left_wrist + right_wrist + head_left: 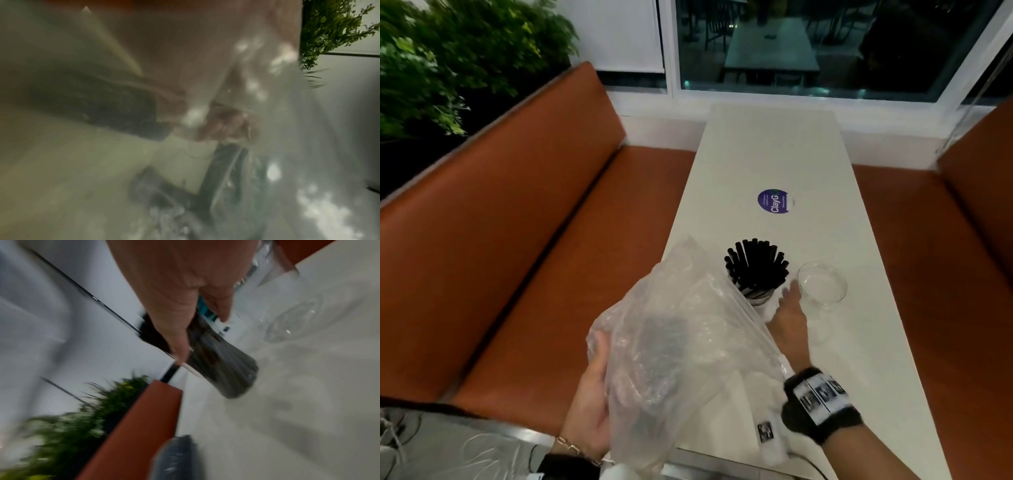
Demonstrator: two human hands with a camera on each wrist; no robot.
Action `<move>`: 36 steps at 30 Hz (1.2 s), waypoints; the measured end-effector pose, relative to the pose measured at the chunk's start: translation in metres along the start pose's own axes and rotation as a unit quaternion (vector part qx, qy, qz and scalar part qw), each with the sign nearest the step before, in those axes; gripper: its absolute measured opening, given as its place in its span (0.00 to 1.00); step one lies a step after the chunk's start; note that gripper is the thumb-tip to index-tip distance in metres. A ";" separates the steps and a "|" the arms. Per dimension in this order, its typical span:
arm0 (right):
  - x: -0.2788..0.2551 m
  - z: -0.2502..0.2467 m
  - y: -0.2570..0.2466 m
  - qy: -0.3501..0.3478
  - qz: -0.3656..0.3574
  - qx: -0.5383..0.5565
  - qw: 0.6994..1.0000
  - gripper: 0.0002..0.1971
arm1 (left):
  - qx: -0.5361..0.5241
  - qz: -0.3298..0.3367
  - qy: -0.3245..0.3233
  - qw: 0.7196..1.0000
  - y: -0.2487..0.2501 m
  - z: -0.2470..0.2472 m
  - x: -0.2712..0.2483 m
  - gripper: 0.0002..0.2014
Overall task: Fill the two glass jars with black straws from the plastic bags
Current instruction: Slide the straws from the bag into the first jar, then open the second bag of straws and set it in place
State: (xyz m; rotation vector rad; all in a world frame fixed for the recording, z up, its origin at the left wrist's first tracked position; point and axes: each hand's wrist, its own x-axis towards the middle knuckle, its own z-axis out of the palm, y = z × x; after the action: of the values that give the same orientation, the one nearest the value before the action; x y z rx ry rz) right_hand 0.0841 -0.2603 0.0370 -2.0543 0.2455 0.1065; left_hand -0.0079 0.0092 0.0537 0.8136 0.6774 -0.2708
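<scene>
My left hand (599,387) grips a crumpled clear plastic bag (681,335) from the left and holds it up over the table's near left corner. A dark bundle of black straws (657,346) shows through it. Behind the bag stands a glass jar (756,298) packed with upright black straws (756,267). To its right is the empty glass jar (822,284). My right hand (789,298) stretches forward between the two jars with fingers straight and nothing in it. The blurred right wrist view shows those fingers (180,344) in front of the straw-filled jar (228,366), with the empty jar (294,319) beside it.
The long white table (774,154) runs away from me to a window and carries a round purple sticker (773,200). Orange bench seats (571,274) flank it on both sides. Green plants (431,68) rise behind the left bench.
</scene>
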 end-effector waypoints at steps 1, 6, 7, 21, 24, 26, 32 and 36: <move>-0.013 -0.011 -0.004 -0.013 0.014 0.034 0.999 0.53 | -0.013 -0.011 -0.025 1.000 -0.001 0.000 -0.001 0.41; -0.083 -0.069 -0.024 -0.198 0.161 0.279 0.926 0.38 | 0.045 0.018 -0.045 0.998 -0.009 -0.001 0.008 0.38; -0.089 -0.081 -0.024 -0.239 0.161 0.282 0.915 0.39 | 0.102 0.030 -0.037 0.994 -0.012 0.001 0.010 0.35; -0.137 -0.138 0.109 -0.276 0.210 0.060 0.936 0.14 | 0.294 0.161 0.032 0.942 -0.066 0.045 0.024 0.11; -0.132 -0.139 0.116 -0.242 0.231 0.208 0.919 0.30 | 0.327 0.133 -0.039 0.935 -0.070 0.056 0.022 0.12; -0.125 -0.136 0.107 -0.190 0.187 0.228 0.936 0.24 | 0.320 0.122 -0.054 0.938 -0.073 0.066 0.019 0.14; -0.099 -0.123 0.104 -0.008 0.140 0.209 0.968 0.12 | 0.200 0.033 0.004 0.979 -0.082 0.081 0.021 0.15; -0.092 -0.122 0.116 0.066 0.166 0.263 0.948 0.12 | 0.298 0.084 0.020 0.951 -0.086 0.068 0.031 0.14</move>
State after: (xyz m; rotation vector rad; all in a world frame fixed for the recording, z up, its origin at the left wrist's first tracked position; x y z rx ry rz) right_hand -0.0344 -0.4094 0.0117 -1.4759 0.6325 0.0973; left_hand 0.0059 -0.0982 0.0172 1.4508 0.5623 -0.3093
